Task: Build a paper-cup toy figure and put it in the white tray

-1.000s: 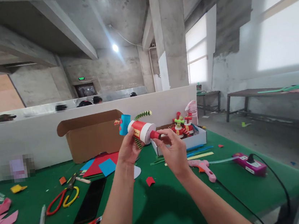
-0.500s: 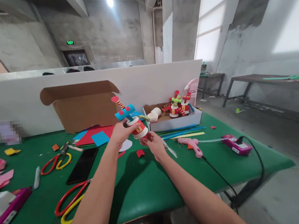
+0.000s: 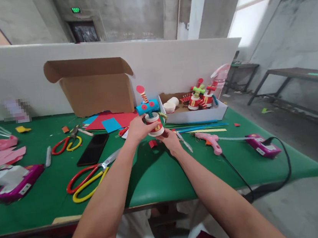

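A paper-cup figure (image 3: 154,124) stands upright between my hands, its white and red cup below a blue paper tube head with red discs. A striped folded-paper spring with a red disc rises from the head, and a green-black one sticks out at the right. My left hand (image 3: 140,129) is wrapped round the cup's left side, thumb across its front. Fingers of my right hand (image 3: 170,140) grip low at the cup's right underside; their tips are partly hidden. A small red paper piece (image 3: 153,144) lies just below the cup.
A white box (image 3: 195,116) behind holds similar figures (image 3: 194,101) and white cups (image 3: 170,107). A pink glue gun (image 3: 209,140) with its cord, and a purple power strip (image 3: 262,145), lie right. Scissors (image 3: 89,181), a phone (image 3: 93,149) and red paper (image 3: 112,119) lie left.
The figure has gone from tilted to upright and sits lower, towards the table, with both hands still on it. The camera view has tipped downward.
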A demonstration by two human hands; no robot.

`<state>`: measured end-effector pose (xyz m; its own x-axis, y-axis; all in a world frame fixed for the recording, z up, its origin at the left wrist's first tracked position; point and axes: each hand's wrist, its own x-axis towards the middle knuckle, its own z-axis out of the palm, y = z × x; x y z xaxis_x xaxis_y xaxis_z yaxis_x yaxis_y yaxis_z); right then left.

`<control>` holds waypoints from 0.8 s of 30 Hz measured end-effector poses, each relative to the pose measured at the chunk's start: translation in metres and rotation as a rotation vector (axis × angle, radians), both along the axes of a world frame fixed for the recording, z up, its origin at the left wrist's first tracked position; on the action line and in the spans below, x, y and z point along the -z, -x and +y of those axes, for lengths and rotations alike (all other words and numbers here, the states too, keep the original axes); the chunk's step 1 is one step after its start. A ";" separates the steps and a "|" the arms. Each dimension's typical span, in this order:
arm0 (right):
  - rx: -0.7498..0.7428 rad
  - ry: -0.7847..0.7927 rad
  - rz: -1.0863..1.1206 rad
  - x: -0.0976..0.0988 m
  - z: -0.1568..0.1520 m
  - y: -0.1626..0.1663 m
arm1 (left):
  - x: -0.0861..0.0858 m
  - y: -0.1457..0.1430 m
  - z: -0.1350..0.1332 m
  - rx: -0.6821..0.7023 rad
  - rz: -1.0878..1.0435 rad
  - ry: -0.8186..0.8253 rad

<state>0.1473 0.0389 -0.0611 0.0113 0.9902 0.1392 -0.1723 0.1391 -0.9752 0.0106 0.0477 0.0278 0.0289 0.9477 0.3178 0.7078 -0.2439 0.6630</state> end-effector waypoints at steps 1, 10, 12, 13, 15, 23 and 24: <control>-0.012 0.021 0.036 0.000 -0.001 0.001 | 0.000 -0.001 0.000 -0.001 0.012 0.000; -0.036 0.167 0.263 -0.003 -0.009 0.002 | -0.002 -0.007 -0.006 0.030 0.058 -0.003; -0.042 0.182 0.315 -0.003 -0.010 0.000 | 0.000 -0.007 -0.005 0.038 0.058 -0.002; -0.054 0.188 0.341 -0.003 -0.011 -0.001 | 0.001 -0.007 -0.005 0.041 0.061 0.002; -0.091 0.216 0.398 -0.003 -0.010 -0.003 | 0.002 -0.007 -0.004 0.046 0.070 0.016; -0.095 0.416 0.613 -0.004 -0.008 -0.011 | 0.002 -0.007 -0.007 0.131 0.038 0.037; -0.091 0.423 0.621 -0.005 -0.008 -0.012 | 0.001 -0.007 -0.008 0.139 0.028 0.043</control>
<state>0.1590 0.0312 -0.0563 -0.1202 0.9586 -0.2583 -0.7002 -0.2663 -0.6624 0.0176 0.0399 0.0265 0.1689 0.9467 0.2741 0.6878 -0.3124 0.6552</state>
